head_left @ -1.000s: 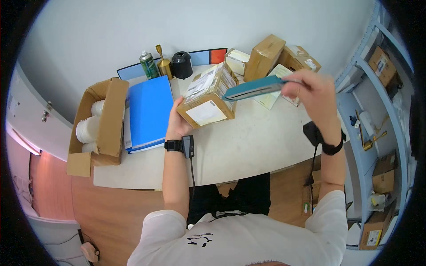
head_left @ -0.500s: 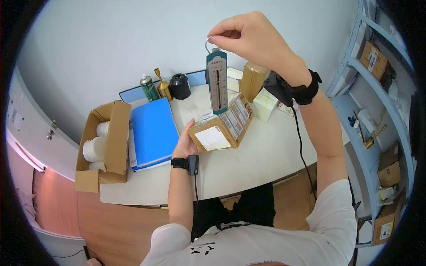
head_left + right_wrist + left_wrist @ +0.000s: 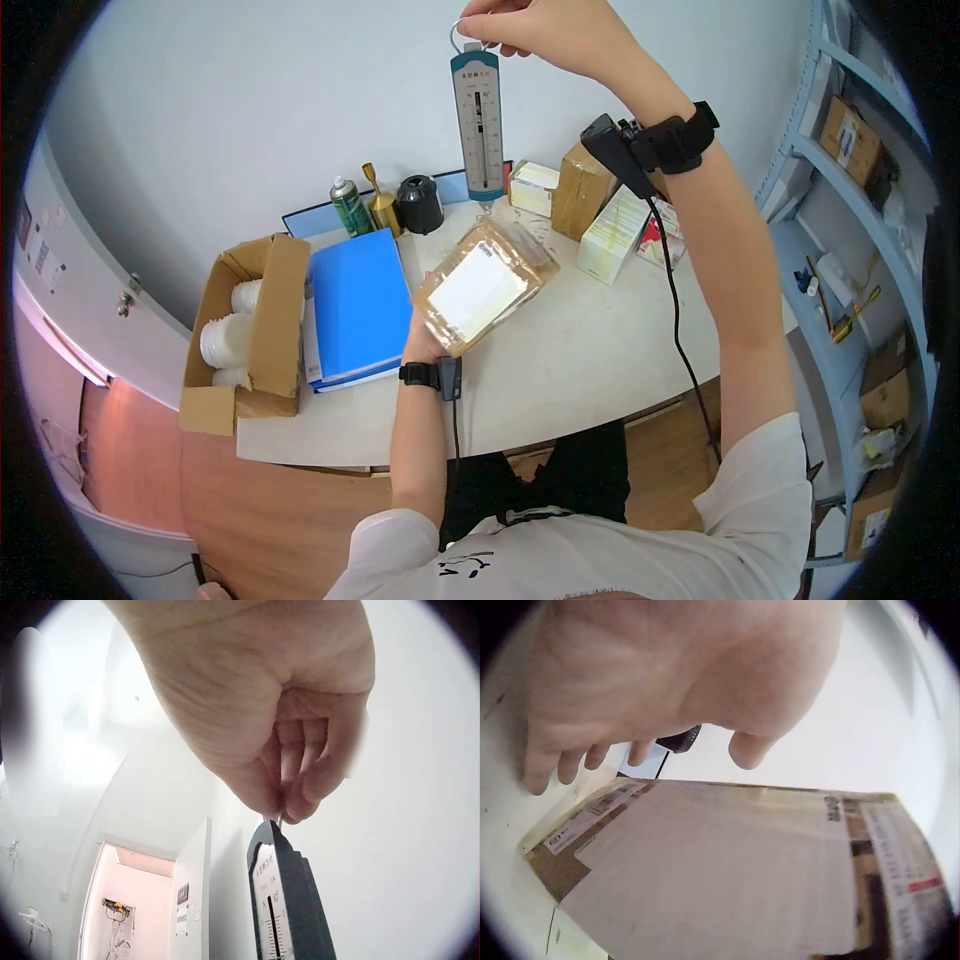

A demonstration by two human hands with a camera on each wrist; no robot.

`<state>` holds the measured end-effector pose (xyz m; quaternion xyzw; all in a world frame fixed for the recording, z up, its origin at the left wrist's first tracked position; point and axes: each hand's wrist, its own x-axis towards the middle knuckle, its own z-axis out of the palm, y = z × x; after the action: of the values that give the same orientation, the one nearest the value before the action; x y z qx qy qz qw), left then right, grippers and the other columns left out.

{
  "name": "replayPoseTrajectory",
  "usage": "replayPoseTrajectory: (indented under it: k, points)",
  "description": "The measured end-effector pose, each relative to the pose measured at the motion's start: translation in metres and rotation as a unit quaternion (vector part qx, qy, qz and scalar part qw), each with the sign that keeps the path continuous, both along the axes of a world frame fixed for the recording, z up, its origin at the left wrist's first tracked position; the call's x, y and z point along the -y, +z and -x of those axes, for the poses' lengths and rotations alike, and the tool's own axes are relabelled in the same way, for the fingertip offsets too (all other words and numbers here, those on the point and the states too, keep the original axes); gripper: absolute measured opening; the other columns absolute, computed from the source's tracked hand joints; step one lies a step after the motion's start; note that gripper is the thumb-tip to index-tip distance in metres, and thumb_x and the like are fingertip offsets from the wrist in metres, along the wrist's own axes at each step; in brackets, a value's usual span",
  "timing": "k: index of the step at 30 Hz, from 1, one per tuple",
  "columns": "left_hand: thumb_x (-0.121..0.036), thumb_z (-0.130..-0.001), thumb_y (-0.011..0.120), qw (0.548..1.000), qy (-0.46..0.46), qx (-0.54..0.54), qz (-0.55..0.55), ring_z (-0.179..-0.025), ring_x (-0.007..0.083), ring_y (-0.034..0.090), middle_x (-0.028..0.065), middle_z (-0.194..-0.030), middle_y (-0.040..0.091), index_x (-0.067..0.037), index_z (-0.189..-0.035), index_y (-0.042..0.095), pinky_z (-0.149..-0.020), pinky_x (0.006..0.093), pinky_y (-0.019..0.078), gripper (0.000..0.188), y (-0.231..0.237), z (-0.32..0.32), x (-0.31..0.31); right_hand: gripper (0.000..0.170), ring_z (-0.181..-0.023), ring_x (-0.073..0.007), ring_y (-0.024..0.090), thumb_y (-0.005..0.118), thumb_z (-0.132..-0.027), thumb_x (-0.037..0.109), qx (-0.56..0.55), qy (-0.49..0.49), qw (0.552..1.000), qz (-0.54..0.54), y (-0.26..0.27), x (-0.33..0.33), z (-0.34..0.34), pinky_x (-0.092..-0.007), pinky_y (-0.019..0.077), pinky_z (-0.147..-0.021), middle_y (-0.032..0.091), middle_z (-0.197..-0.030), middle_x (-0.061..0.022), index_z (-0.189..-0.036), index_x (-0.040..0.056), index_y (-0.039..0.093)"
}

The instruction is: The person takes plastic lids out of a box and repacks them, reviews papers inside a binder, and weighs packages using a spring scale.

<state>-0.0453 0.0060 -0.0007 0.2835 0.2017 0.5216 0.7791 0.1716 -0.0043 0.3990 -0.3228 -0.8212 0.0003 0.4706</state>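
High over the table, my right hand [image 3: 550, 32] pinches the wire ring atop a teal spring scale [image 3: 478, 125] with a white face, which hangs nearly upright. In the right wrist view the thumb and fingertips close on that ring above the scale [image 3: 281, 900]. Directly below the scale's lower end is a taped cardboard box [image 3: 480, 290], tilted, with a white label facing me; the scale's hook end reaches its top edge. My left hand [image 3: 420, 338] is at the box's left side, partly hidden by it. The left wrist view shows its fingers extended beside the box [image 3: 720, 862].
On the left stand an open carton [image 3: 275, 330] of white rolls and blue folders [image 3: 360, 310]. Behind are a green spray can [image 3: 350, 207], a brass-coloured object [image 3: 384, 212] and a black canister [image 3: 420, 205]. More boxes [image 3: 580, 190] stand at the back right; shelves [image 3: 800, 260] rise beyond.
My right hand swung the scale from sideways to hanging upright, then raised it further. The box turned and tilted beneath it, and my left hand's fingers now lie extended at its side.
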Motion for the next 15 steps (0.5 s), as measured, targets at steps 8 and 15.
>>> replayPoseTrajectory:
  k: [8, 15]
  points:
    - [-0.048, -0.106, 0.042, 0.989, 0.081, -0.072, -0.097, -0.132, 0.0274, 0.053, 0.0095, -0.147, 0.053, -0.006, -0.145, 0.047, -0.112, 0.0449, 0.0415, 0.058, -0.032, 0.007, -0.011, 0.022, -0.063, -0.0103, 0.064, 0.073, -0.087, 0.018, -0.066, 0.062, 0.993, 0.072, 0.004, 0.001, -0.003, -0.0236, 0.0513, -0.057, 0.072, -0.075, -0.0079, -0.093, -0.0027, 0.076]
    - [-0.045, -0.105, 0.043, 0.979, 0.117, -0.105, -0.133, -0.129, 0.0268, 0.055, 0.0099, -0.146, 0.054, -0.005, -0.144, 0.048, -0.111, 0.0453, 0.0428, 0.056, -0.051, 0.007, -0.02, 0.018, -0.062, -0.0087, 0.062, 0.073, -0.09, 0.015, -0.083, 0.073, 0.992, 0.054, 0.012, 0.013, -0.004, -0.0223, 0.0486, -0.055, 0.071, -0.074, -0.0061, -0.093, -0.0028, 0.075]
